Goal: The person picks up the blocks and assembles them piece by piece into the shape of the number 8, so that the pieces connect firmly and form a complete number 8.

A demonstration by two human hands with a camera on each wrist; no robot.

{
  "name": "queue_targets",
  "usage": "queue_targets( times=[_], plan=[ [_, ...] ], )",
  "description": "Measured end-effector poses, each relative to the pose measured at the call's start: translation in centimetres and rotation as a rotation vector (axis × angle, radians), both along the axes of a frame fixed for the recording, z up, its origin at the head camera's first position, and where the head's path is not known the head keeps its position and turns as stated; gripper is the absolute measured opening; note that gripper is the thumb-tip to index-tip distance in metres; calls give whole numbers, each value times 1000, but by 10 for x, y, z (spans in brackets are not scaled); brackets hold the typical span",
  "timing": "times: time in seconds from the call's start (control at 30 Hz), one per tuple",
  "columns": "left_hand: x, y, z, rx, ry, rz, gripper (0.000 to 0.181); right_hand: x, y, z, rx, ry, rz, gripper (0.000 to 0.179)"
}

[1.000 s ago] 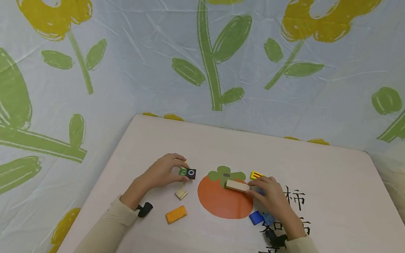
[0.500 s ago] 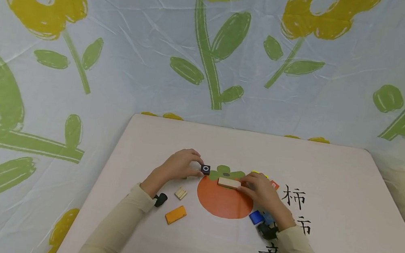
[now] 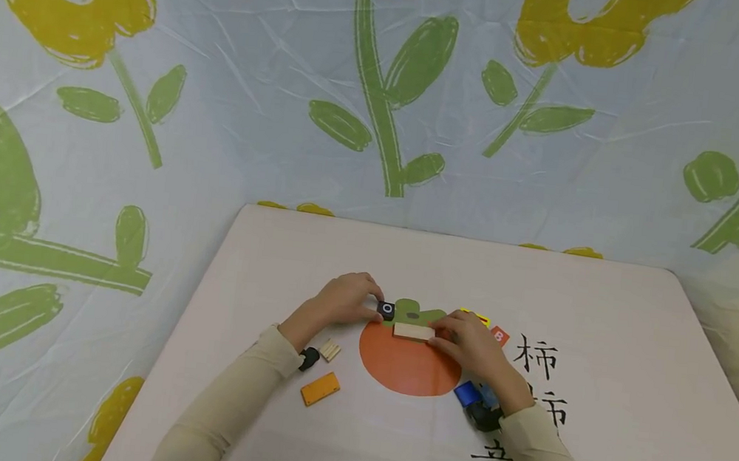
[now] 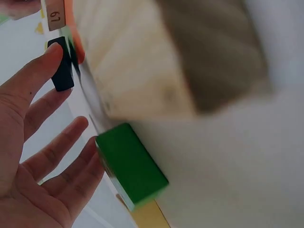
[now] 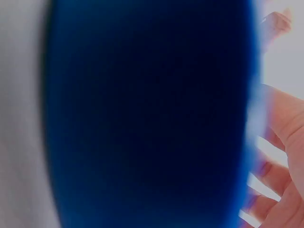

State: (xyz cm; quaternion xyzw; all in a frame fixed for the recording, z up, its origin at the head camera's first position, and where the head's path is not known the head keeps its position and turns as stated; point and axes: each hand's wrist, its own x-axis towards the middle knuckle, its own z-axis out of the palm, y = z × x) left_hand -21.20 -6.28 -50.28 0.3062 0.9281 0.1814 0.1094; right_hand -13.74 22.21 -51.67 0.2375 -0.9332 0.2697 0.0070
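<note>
My left hand pinches a small black block with a white ring on its face; thumb and forefinger show on it in the left wrist view. Just below it, over the printed persimmon, lies a pale wooden block. Its right end is between the thumb and fingers of my right hand. The left wrist view shows a number on that wooden block. A green block sits beneath my left fingers, hidden in the head view. A blurred blue block covers most of the right wrist view.
An orange block and a grooved wooden piece lie near my left forearm. Blue blocks are by my right wrist; a red block marked B and a yellow one lie behind my right hand.
My left hand has carried the black block rightward, up close to the wooden block. My right hand has shifted left with the wooden block, bringing the red block into view.
</note>
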Motion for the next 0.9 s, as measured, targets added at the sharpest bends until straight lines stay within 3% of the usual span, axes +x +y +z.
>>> queue_targets(
  times=[0.5, 0.9],
  plan=[
    [5, 6, 1, -91, 38, -17, 38, 0, -2, 3, 27, 8, -5, 25],
    [7, 7, 0, -107, 51, -12, 38, 1, -4, 5, 35, -1, -7, 24]
  ],
)
